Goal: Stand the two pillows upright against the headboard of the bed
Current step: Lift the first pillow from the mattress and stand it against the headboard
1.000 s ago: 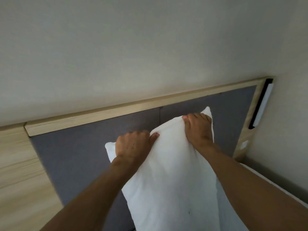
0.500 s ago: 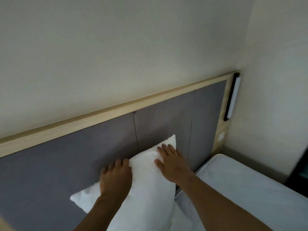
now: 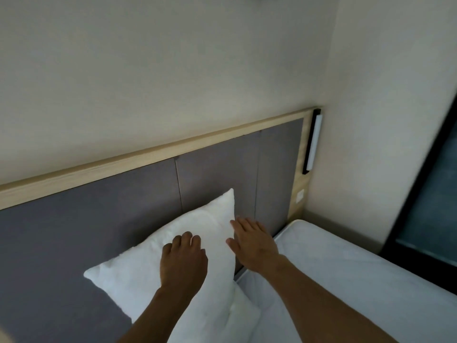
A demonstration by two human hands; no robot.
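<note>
A white pillow (image 3: 138, 268) leans upright against the grey padded headboard (image 3: 74, 231), which has a light wooden frame. My left hand (image 3: 183, 261) rests flat on the pillow's front with its fingers slightly curled. My right hand (image 3: 252, 241) is spread open at the pillow's right edge, its fingers apart and holding nothing. A second white pillow (image 3: 243, 315) shows only in part, low down behind the first one, against the mattress.
The white mattress (image 3: 358, 280) stretches to the right. A black and white wall lamp (image 3: 312, 142) and a small switch plate (image 3: 300, 195) sit on the headboard's right post. A dark window or door frame (image 3: 420, 194) stands at the far right.
The pillow has come down from a raised hold to lean on the headboard. My hands let go of its top edge. My right hand has slid off to the pillow's right edge.
</note>
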